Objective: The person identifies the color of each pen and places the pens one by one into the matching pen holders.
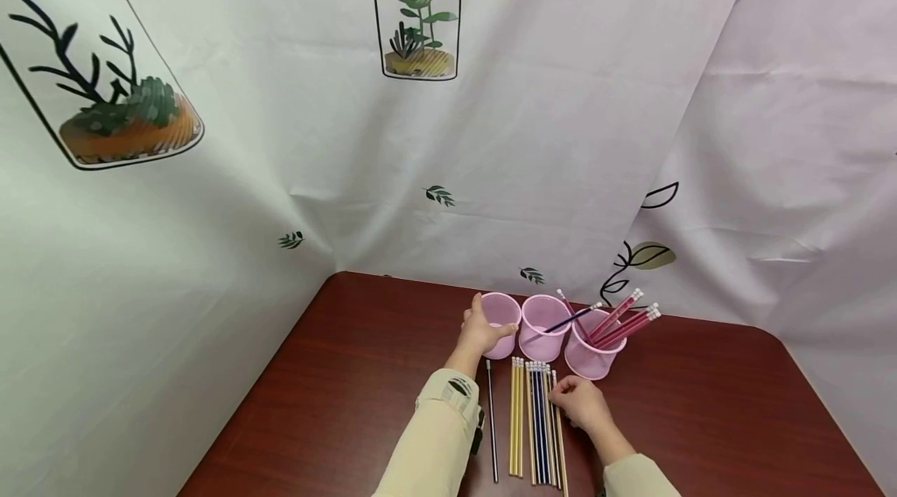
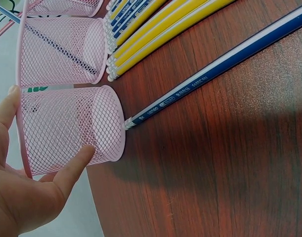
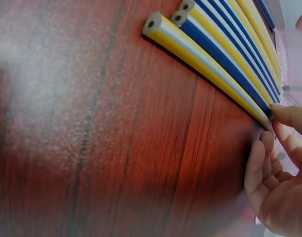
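Observation:
My left hand (image 1: 482,329) holds the leftmost pink mesh pencil cup (image 2: 66,128), its fingers spread about the side and rim. No pencils show inside that cup. At the right end of a row of pencils, my right hand (image 1: 582,401) pinches the eraser end of a yellow-and-white striped pencil (image 3: 205,69) lying on the table. Beside it in the row are several blue striped pencils (image 1: 540,427) and yellow pencils (image 1: 516,419). A single blue striped pencil (image 2: 215,69) lies apart on the left, its eraser end close to the held cup's base.
The middle pink mesh cup (image 1: 541,349) contains one slanted blue pencil (image 1: 578,315). In the right pink mesh cup (image 1: 589,364) stand several red pencils (image 1: 620,329). The brown wooden table (image 1: 336,396) meets a patterned cloth (image 1: 532,170) behind the cups.

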`<state>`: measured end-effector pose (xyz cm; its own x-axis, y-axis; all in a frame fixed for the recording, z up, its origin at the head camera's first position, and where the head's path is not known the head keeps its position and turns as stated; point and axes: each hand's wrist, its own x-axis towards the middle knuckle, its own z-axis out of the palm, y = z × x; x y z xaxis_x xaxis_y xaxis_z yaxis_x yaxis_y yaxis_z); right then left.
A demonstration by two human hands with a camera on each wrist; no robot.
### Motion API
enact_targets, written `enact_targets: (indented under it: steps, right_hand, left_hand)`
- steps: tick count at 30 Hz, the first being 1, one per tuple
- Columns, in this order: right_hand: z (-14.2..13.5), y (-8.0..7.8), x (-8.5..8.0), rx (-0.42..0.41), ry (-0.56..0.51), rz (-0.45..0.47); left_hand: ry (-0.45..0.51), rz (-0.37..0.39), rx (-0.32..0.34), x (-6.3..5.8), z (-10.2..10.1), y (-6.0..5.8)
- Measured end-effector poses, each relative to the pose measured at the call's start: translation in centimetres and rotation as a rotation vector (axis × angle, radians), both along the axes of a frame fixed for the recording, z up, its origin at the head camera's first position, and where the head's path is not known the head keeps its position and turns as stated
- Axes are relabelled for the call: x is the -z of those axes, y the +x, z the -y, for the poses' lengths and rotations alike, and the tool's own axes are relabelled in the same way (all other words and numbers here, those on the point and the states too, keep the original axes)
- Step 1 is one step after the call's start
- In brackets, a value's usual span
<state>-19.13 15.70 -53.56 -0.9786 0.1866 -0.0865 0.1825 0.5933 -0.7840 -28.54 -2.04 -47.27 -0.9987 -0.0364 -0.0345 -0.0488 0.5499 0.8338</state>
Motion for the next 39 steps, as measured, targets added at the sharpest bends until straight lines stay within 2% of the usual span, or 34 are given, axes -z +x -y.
enact_targets:
  steps: [5, 8, 17, 21, 28, 32, 36, 39]
  right_hand:
    - [0.5, 0.0, -0.4, -0.026, 0.225, -0.02]
    - [0.9, -0.1, -0.5, -0.039, 0.309, -0.01]
    - [1.6, -0.1, -0.8, -0.04, 0.376, -0.021]
    - [1.8, -0.2, -0.8, -0.025, 0.372, 0.012]
    - [1.5, -0.2, -0.9, 0.049, 0.261, 0.062]
    - [1.0, -0.4, -1.6, 0.061, 0.172, -0.001]
    - [0.8, -0.6, -2.8, 0.053, 0.017, -0.076]
    - [0.7, -0.7, -3.7, 0.038, -0.08, -0.091]
  left_hand:
    - [0.006, -0.004, 0.001, -0.1, 0.0, 0.0]
    - [-0.002, -0.009, 0.0, -0.1, 0.0, 0.0]
    - [-0.003, -0.012, 0.003, -0.3, 0.0, 0.1]
    - [0.002, -0.002, 0.01, 0.0, 0.2, 0.0]
    - [-0.018, 0.001, 0.054, 0.1, 0.3, 0.0]
    - [-0.015, -0.003, 0.075, 0.2, 0.4, 0.0]
    - [-0.001, -0.008, 0.08, 0.1, 0.6, 0.0]
    - [-0.01, -0.009, 0.079, 0.2, 0.6, 0.0]
